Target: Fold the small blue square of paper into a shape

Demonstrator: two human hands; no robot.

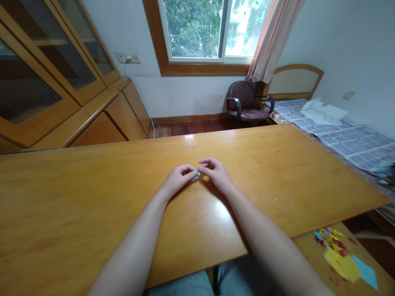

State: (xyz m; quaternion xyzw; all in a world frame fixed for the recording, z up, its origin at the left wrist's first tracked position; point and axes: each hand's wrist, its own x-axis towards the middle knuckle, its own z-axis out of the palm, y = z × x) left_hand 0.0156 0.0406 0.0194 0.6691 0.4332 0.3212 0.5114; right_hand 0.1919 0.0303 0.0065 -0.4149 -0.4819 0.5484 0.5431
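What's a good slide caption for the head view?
Small blue piece between left-hand grip and right-hand grip over wooden table.

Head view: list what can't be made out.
Blue piece, head view: full shape, partly covered by left hand and right hand.
Colored scraps, head view: their number, too small and jumbled.
Legs, head view: mostly hidden under the table, cut off by the bottom edge.

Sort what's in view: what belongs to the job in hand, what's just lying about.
Job: small blue piece, pinched in the fingers; probably also the yellow sheet, blue sheet and colourful pile.

Lying about, apparently: maroon chair, white material on the bed.
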